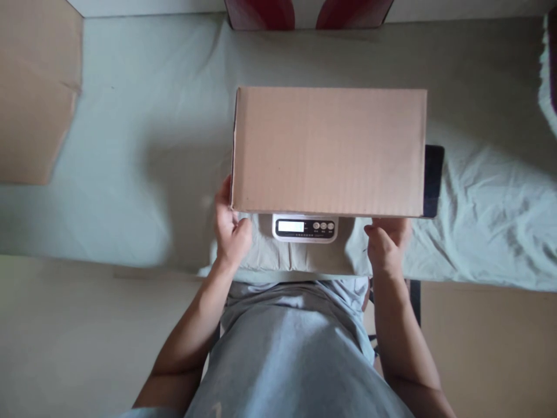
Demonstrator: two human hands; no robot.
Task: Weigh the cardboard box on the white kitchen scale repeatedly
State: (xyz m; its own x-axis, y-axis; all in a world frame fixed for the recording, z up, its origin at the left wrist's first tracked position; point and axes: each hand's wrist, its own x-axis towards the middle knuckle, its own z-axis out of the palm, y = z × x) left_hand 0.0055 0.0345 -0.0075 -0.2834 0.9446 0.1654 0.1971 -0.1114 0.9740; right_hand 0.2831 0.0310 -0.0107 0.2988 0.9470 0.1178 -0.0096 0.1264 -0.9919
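A closed brown cardboard box [329, 152] is in front of me, above a white kitchen-type digital scale [304, 228]. Only the scale's front shows, with a lit display and round buttons; I cannot tell whether the box touches it. At the box's left front corner, my left hand [231, 223] grips it with fingers along the side and partly out of sight. My right hand [389, 238] holds the box from below its front edge, near the right end, its fingertips hidden. A flat black object [434, 181] sticks out past the box's right side.
A pale green cloth [117, 145] covers the table. Brown cardboard [37, 93] lies at the far left. A white and dark red box [263, 13] stands at the back. A dark purple, white-edged item [552, 69] is at the right edge.
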